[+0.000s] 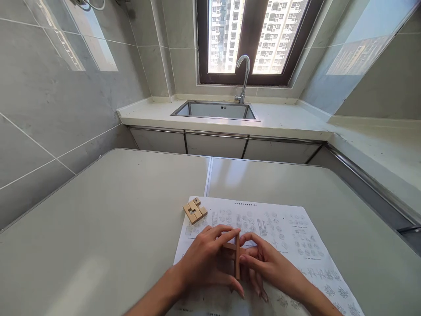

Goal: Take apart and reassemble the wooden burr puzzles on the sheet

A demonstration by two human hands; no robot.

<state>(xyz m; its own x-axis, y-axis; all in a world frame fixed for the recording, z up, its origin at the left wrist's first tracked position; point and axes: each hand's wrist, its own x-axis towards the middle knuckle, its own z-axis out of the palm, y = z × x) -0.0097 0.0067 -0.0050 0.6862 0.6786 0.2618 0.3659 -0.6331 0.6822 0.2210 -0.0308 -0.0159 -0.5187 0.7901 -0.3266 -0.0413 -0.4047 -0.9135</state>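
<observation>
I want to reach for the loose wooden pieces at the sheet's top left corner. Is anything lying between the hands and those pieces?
Nothing visible: only the bare printed sheet lies between the left hand and the wooden pieces. Both hands already hold a wooden stick.

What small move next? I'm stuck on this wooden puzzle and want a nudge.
Probably reach the left hand for the loose wooden pieces on the instruction sheet: both hands, the right hand too, pinch only crossed sticks, so the rest lies unused.
</observation>
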